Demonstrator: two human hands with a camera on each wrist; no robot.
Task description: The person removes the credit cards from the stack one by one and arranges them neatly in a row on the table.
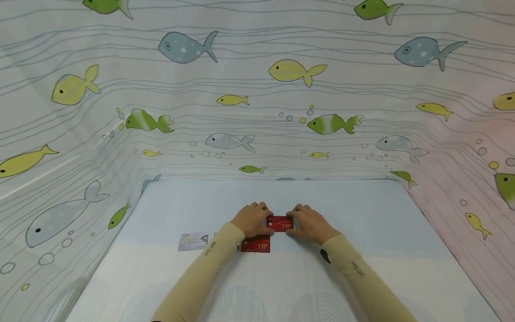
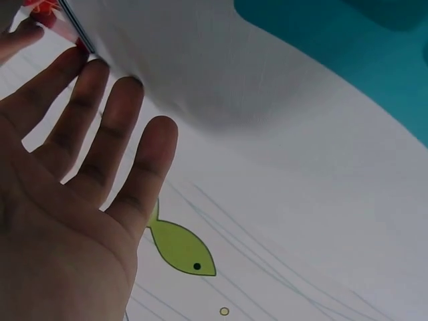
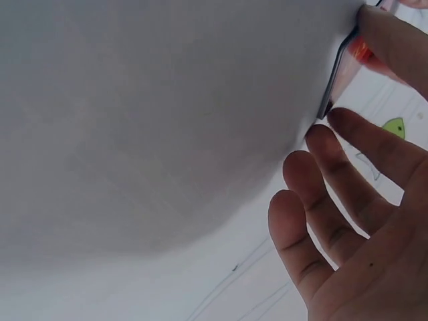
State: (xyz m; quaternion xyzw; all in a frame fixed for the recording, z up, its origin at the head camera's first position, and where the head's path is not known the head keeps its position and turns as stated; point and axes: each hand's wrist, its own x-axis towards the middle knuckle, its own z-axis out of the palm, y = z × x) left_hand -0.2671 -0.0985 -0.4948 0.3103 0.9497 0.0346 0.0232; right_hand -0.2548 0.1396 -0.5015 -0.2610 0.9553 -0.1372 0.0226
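Note:
A red VIP card (image 1: 280,223) lies sideways between my two hands. My left hand (image 1: 252,220) holds it at its left end, forefinger near the top corner and thumb near the bottom. At the other end my right hand (image 1: 311,224) grips it the same way. Both wrist views show the card's edge close to the fingertips, and the other fingers spread loosely. Just below the left hand lies a second red VIP card (image 1: 256,245), its top partly covered by that hand. Further left is a silver card (image 1: 192,241), its right end beside the sleeve.
The table (image 1: 322,286) has a pale blue and white cover. Fabric walls (image 1: 257,80) printed with fish enclose it at the back and sides. A dark edge of something shows from under the left sleeve (image 1: 201,277), between the silver card and the lower red one.

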